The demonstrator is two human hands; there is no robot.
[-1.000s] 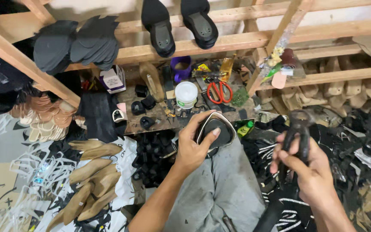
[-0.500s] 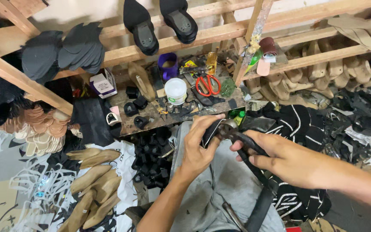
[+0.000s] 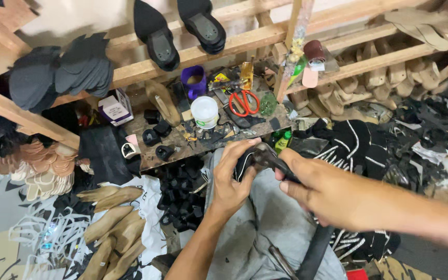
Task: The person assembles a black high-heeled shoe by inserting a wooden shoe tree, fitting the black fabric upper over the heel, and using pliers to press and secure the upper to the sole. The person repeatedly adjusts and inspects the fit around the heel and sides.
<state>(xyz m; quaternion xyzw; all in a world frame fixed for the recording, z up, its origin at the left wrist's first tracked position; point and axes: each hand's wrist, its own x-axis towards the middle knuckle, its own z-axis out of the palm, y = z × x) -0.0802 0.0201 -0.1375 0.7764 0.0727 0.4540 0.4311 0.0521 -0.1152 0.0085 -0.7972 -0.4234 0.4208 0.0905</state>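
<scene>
The left hand is curled around a black shoe upper with a pale edge line, held over the lap on grey trousers, fingers wrapped over its top and thumb pressed against its side. The right hand is clenched around the dark handles of lasting pliers — the metal head of the tool rests against the shoe, just beside the left fingertips. Whether the plier head is biting the material cannot be told from here.

Just beyond the hands is a low wooden workbench cluttered with a white tub, red-handled scissors, a purple cup and black heel blocks. More black heel pieces are heaped below the bench edge, near the left forearm. Above, two black soles lean against a wooden rail, and tan wooden shoe lasts lie on the floor to the left — well apart from the hands
</scene>
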